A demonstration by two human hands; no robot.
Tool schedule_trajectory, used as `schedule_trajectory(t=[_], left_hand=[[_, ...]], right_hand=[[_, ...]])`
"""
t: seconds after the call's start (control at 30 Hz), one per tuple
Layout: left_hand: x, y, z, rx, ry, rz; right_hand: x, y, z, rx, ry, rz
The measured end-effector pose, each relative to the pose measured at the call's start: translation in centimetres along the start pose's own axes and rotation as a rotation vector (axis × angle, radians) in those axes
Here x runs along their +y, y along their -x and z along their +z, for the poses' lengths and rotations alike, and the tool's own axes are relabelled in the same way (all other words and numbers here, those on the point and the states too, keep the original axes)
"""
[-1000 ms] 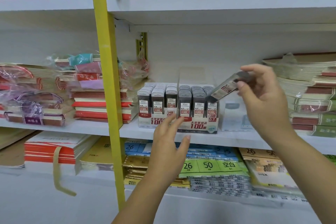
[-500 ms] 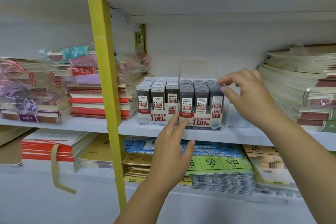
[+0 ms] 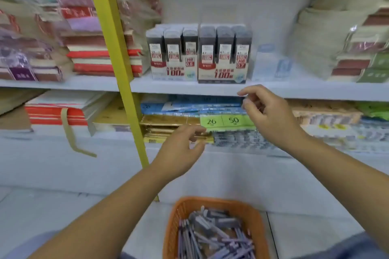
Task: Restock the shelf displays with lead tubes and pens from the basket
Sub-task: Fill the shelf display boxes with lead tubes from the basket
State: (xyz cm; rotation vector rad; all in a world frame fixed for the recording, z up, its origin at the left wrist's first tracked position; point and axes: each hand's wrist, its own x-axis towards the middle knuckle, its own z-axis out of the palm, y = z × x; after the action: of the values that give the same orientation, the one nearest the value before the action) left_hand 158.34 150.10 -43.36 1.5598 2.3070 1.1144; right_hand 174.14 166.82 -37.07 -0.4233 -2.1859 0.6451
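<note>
Two cardboard boxes are parked side by side on the white shelf (image 3: 147, 86): left box (image 3: 174, 70), right box (image 3: 223, 72), three dark lead tubes (image 3: 207, 44) counted across each front, back rows hidden. Left grip (image 3: 181, 150) is held loose, empty, below the shelf. One orange mesh basket (image 3: 210, 201) of blurry purple pens (image 3: 214, 235) is cut off at the bottom. Right grip (image 3: 268, 116) is relaxed, empty too.

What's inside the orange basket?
The orange basket holds a loose pile of purple and grey pens, lying crisscross. The pile covers the basket's bottom, so anything underneath can't be seen, and the picture's edge cuts off its near end.
</note>
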Motion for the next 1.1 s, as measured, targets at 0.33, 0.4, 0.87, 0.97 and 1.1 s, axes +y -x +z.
schedule_trajectory(t=[0.33,0.4,0.87,0.97,1.1], left_hand=[[-16.1,8.7,15.3,-0.56,0.013,-0.635],[-18.3,10.2,18.2,-0.588,0.044,-0.696],[-24.5,10.0,26.1,-0.469,0.146,-0.82],[-24.5,9.9,26.8,-0.362,0.13,-0.839],[-23.8,9.2,28.3,-0.34,0.114,-0.881]], right_hand=[[17.3,18.6,15.4,-0.785,0.127,0.786],[19.6,21.9,17.7,-0.849,0.141,0.854],[24.2,26.7,26.6,-0.779,0.614,0.618],[24.6,27.1,26.9,-0.797,0.528,0.601],[24.9,27.5,26.6,-0.81,0.409,0.653]])
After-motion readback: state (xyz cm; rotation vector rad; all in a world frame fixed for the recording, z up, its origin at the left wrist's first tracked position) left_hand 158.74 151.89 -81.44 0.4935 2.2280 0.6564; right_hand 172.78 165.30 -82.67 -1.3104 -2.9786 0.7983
